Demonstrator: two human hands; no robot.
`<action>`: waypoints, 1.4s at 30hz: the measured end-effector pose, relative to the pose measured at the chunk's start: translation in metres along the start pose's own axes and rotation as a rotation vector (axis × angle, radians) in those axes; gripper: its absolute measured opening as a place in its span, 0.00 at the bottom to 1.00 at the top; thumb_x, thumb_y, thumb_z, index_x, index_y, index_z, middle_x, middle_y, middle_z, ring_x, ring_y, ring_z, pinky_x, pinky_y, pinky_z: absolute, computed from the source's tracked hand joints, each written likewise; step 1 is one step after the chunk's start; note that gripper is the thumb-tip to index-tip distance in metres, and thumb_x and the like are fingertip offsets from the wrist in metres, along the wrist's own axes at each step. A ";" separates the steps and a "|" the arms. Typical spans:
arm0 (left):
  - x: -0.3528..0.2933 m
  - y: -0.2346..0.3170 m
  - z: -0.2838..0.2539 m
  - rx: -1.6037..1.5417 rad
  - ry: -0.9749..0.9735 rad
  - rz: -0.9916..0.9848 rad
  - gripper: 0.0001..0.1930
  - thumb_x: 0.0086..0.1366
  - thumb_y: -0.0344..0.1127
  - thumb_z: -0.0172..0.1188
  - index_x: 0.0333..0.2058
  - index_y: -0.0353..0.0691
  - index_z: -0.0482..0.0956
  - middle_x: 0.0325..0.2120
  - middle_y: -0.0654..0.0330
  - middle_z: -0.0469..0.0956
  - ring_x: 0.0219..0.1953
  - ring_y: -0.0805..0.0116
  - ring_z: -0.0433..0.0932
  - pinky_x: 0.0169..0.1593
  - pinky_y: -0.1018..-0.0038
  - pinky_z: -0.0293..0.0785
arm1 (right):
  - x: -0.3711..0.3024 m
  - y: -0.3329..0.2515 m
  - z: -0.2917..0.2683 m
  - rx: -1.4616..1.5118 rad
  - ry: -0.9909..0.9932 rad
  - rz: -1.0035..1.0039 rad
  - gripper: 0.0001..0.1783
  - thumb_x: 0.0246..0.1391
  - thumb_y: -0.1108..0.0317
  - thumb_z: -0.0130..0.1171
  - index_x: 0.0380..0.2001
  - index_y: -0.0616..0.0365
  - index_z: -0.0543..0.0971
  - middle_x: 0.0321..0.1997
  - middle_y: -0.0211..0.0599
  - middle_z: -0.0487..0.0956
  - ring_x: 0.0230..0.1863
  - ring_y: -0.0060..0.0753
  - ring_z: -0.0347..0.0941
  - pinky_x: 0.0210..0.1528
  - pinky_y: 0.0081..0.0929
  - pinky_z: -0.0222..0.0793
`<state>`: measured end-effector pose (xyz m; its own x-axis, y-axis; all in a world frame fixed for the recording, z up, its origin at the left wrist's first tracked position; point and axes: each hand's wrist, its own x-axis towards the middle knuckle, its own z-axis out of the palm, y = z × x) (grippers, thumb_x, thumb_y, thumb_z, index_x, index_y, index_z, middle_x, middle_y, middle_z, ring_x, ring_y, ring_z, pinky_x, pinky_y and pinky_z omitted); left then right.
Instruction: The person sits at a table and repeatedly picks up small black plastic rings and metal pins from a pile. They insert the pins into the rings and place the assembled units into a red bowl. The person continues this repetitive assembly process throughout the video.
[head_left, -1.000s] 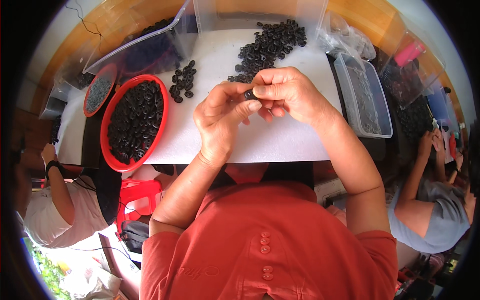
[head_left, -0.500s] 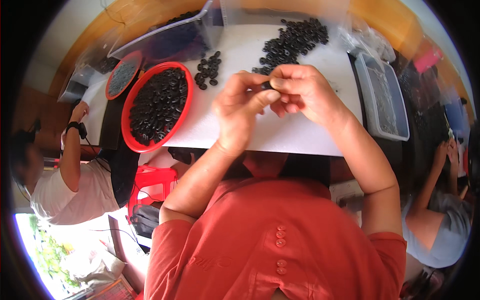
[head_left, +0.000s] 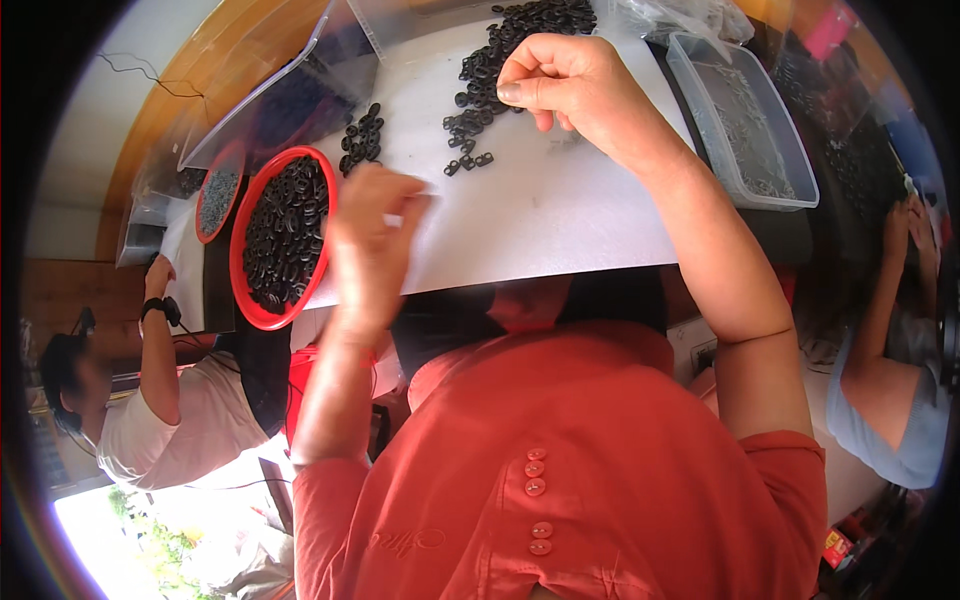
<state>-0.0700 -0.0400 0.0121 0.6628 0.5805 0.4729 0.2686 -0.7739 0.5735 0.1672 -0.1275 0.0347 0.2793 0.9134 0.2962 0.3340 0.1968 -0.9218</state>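
Observation:
My left hand is over the near left part of the white work surface, beside the red bowl of small black ring-like parts. Motion smears its fingers, so what it holds, if anything, does not show. Farther off and to the right, my right hand is closed in a pinch of thumb and forefinger, just in front of a loose heap of black parts. Anything between those fingertips is hidden. A smaller cluster of black parts lies beyond my left hand.
Clear plastic bins stand at the back left and at the right, the right one holding thin metal pieces. A smaller red bowl holds grey parts. Co-workers sit at the left and right. A plastic bag lies behind.
My hands were together around a small black part and are now apart. The left has moved left and nearer; the right has gone farther out towards the heap. The head view has shifted.

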 end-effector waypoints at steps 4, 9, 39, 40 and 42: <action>0.001 0.025 0.055 0.074 -0.118 0.270 0.08 0.52 0.26 0.68 0.30 0.36 0.78 0.28 0.57 0.74 0.31 0.60 0.76 0.34 0.68 0.74 | -0.010 -0.004 -0.003 0.035 -0.012 0.034 0.06 0.55 0.66 0.63 0.30 0.55 0.80 0.23 0.20 0.74 0.24 0.12 0.68 0.24 0.15 0.56; 0.005 0.034 0.074 0.210 -0.122 0.305 0.08 0.51 0.26 0.67 0.29 0.37 0.76 0.29 0.56 0.73 0.35 0.54 0.75 0.36 0.62 0.74 | -0.027 0.009 -0.011 0.015 0.011 0.063 0.05 0.55 0.67 0.63 0.30 0.55 0.80 0.23 0.20 0.74 0.24 0.12 0.68 0.24 0.15 0.57; 0.002 0.039 0.045 -1.151 -0.128 -0.740 0.09 0.68 0.33 0.58 0.34 0.31 0.76 0.24 0.61 0.75 0.22 0.75 0.70 0.22 0.78 0.62 | -0.045 0.019 0.016 -0.102 -0.013 -0.324 0.03 0.57 0.78 0.61 0.31 0.64 0.76 0.30 0.27 0.79 0.31 0.16 0.72 0.33 0.18 0.70; 0.001 0.029 0.038 -0.983 -0.099 -0.647 0.08 0.66 0.32 0.61 0.33 0.30 0.78 0.22 0.62 0.75 0.20 0.76 0.69 0.21 0.79 0.62 | -0.046 0.017 0.016 -0.101 -0.010 -0.281 0.03 0.57 0.78 0.60 0.31 0.64 0.76 0.30 0.27 0.78 0.30 0.17 0.72 0.33 0.18 0.70; 0.009 0.009 0.025 -0.551 0.028 -0.447 0.04 0.59 0.28 0.66 0.28 0.35 0.82 0.21 0.65 0.76 0.20 0.80 0.69 0.24 0.81 0.65 | -0.043 0.022 0.013 -0.050 0.054 -0.228 0.04 0.55 0.76 0.62 0.30 0.63 0.76 0.29 0.30 0.80 0.30 0.18 0.73 0.33 0.20 0.70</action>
<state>-0.0439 -0.0482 0.0050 0.5516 0.8246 0.1259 0.1136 -0.2238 0.9680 0.1510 -0.1580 -0.0012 0.2383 0.8267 0.5097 0.4377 0.3771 -0.8162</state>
